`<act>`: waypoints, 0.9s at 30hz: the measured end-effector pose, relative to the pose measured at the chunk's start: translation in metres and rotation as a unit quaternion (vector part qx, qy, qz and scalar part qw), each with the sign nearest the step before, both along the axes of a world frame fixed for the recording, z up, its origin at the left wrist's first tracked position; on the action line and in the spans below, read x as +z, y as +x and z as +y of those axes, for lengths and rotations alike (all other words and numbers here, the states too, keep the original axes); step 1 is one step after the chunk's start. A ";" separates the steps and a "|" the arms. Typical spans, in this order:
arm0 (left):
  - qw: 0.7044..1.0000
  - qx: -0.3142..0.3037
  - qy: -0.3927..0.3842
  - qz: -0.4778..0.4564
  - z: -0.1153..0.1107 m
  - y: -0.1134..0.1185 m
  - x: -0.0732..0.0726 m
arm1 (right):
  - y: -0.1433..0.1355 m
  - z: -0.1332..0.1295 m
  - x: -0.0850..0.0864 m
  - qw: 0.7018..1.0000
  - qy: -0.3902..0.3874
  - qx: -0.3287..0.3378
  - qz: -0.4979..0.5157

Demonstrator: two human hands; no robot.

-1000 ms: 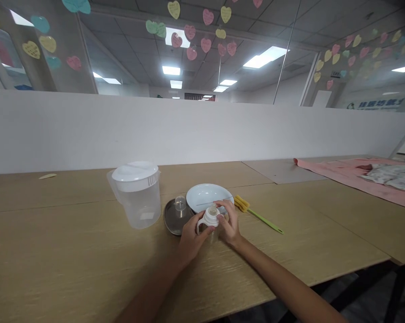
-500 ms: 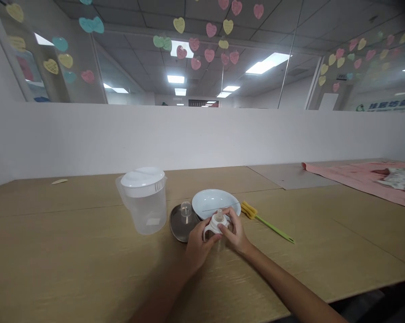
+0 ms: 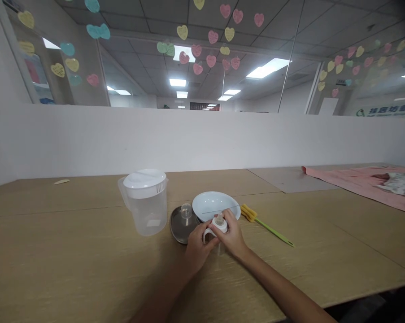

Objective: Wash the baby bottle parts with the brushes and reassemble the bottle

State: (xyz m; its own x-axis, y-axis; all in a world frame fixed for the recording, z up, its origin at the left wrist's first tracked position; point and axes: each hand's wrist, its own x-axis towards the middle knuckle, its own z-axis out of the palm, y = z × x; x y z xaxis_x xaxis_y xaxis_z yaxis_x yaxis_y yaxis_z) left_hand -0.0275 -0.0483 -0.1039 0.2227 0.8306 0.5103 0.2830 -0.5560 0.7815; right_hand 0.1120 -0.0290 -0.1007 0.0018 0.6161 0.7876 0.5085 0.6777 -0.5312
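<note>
Upright between my hands is a baby bottle [image 3: 220, 226] with a white collar, a clear teat and white side handles. My left hand [image 3: 199, 244] is closed round its left handle. My right hand [image 3: 232, 233] grips the collar from the right, thumb across its front and fingers behind. Most of the clear bottle body is hidden by my fingers. Just behind stands a white bowl [image 3: 207, 201] with a thin rod-like line across it. To the left, a dark metal tray [image 3: 178, 229] carries a small clear dome-shaped cap [image 3: 186, 211].
A clear pitcher with a white lid [image 3: 146, 202] stands left of the tray. On the right lies a yellow sponge brush with a green handle [image 3: 272, 231]. A pink cloth [image 3: 343, 179] covers the far right table. A white wall [image 3: 202, 139] rises behind.
My right hand has turned round the collar, its thumb moving left across the front and its fingers closing in. My left hand keeps its hold. The camera view has shifted slightly.
</note>
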 end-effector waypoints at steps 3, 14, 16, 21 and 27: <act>1.000 0.011 0.018 0.019 -0.001 -0.001 -0.001 | 0.004 -0.001 -0.001 1.000 -0.001 0.024 -0.011; 0.994 -0.018 0.070 0.087 0.001 -0.009 -0.006 | 0.012 0.000 -0.005 0.996 0.039 0.033 -0.072; 0.992 -0.017 0.079 0.102 0.000 -0.010 -0.004 | 0.011 0.001 -0.007 0.996 0.040 0.021 -0.076; 0.966 -0.016 0.156 0.204 0.007 -0.029 0.008 | 0.012 0.001 -0.011 0.995 0.044 0.001 -0.091; 0.965 0.161 0.126 0.163 0.037 -0.062 -0.003 | 0.013 0.003 -0.012 0.993 0.059 -0.008 -0.101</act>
State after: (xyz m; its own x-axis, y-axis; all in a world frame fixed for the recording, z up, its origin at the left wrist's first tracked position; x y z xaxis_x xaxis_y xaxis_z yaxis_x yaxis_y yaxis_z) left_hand -0.0898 -0.0111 -0.1068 0.1572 0.7425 0.6511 0.6808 -0.5591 0.4732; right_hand 0.1253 -0.0263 -0.1122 -0.1550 0.5207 0.8396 0.6084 0.7199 -0.3341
